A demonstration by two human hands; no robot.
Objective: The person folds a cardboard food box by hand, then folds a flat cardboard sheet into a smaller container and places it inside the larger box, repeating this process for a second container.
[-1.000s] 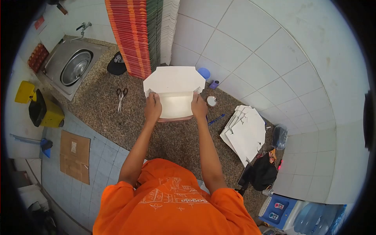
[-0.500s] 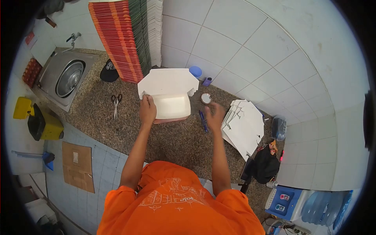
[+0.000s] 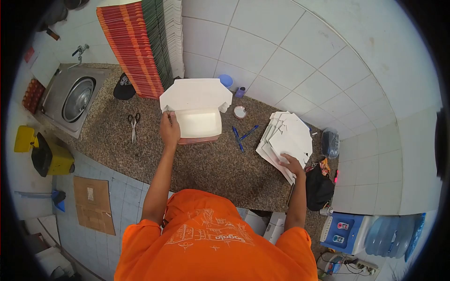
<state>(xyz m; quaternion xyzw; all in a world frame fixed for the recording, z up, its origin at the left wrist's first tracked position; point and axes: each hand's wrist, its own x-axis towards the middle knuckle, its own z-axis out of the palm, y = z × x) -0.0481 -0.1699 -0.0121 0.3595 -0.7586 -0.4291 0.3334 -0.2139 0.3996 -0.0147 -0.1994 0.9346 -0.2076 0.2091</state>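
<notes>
An open cardboard food box (image 3: 200,123), white inside with reddish outer sides, stands on the counter with its lid folded back. My left hand (image 3: 169,129) is closed on the box's left wall near the lid fold. To the right lies a pile of flat white box blanks (image 3: 285,136). Resting on the pile's lower right part, my right hand (image 3: 293,165) has its fingers apart; their undersides are hidden. Between box and pile are blue pens (image 3: 239,139) and a small round container (image 3: 240,111).
A tall stack of red and green cartons (image 3: 133,49) rises behind the box on the left. Scissors (image 3: 134,127), a black cap (image 3: 124,88) and a steel sink (image 3: 78,99) are further left. A black bag (image 3: 320,189) sits beside the blanks.
My right hand has moved from beside the pens to the pile of blanks, lower right. A second pen shows where that hand was. My left hand stays on the box.
</notes>
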